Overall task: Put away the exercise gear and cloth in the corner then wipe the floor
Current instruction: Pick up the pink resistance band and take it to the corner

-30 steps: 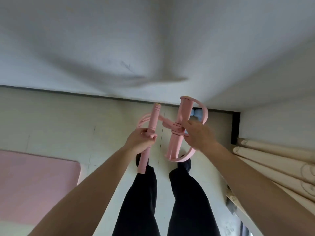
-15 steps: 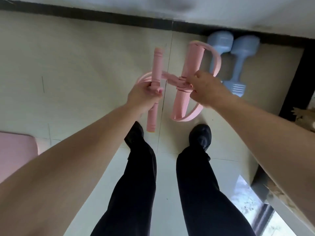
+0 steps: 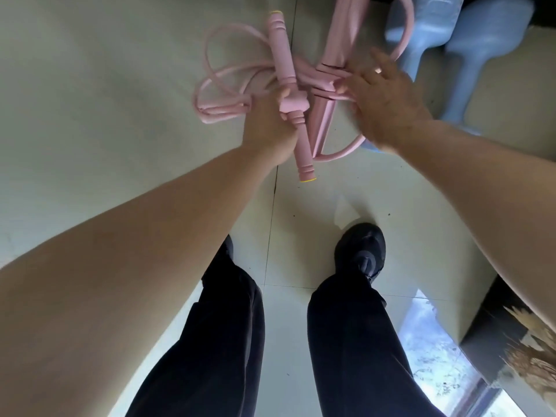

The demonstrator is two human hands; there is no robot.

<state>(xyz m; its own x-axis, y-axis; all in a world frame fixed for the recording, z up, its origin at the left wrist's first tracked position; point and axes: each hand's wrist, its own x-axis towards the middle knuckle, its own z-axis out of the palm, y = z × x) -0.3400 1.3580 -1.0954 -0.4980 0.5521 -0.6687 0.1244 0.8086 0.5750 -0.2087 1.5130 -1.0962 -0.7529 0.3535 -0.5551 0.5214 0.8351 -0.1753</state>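
Pink pull-rope exerciser [image 3: 319,76] sits at the top middle of the head view, low over the pale tiled floor [image 3: 105,85], just left of two blue dumbbells [image 3: 481,55] that lie side by side on the tiles. Whether the exerciser already rests on the floor or hangs just above it I cannot tell. Its handle bar [image 3: 281,52] runs nearly straight up the picture, with a yellow cap at each end. The left grip [image 3: 267,127] is clamped round the middle of this bar, fingers curled about it. Beside the bar, to the right, the longer foam pedal piece [image 3: 337,43] slants up and out of the frame, with straps wound across its middle. The right grip [image 3: 391,106] is spread apart over that crossing: its fingers [image 3: 350,84] are stretched rather than curled, and their tips touch the wound straps, while one finger points up toward the dumbbells. This hand is somewhat blurred. Pink tubes [image 3: 222,111] loop out to the left of the handle bar and fold back in a flat bunch, and another loop curves round below and to the right of the pedal piece, partly under the right wrist. Lower in the frame are the person's black trousers [image 3: 210,341] and a black shoe [image 3: 361,251] on the tiles. Something brown and feathery [image 3: 535,356] shows at the right edge.
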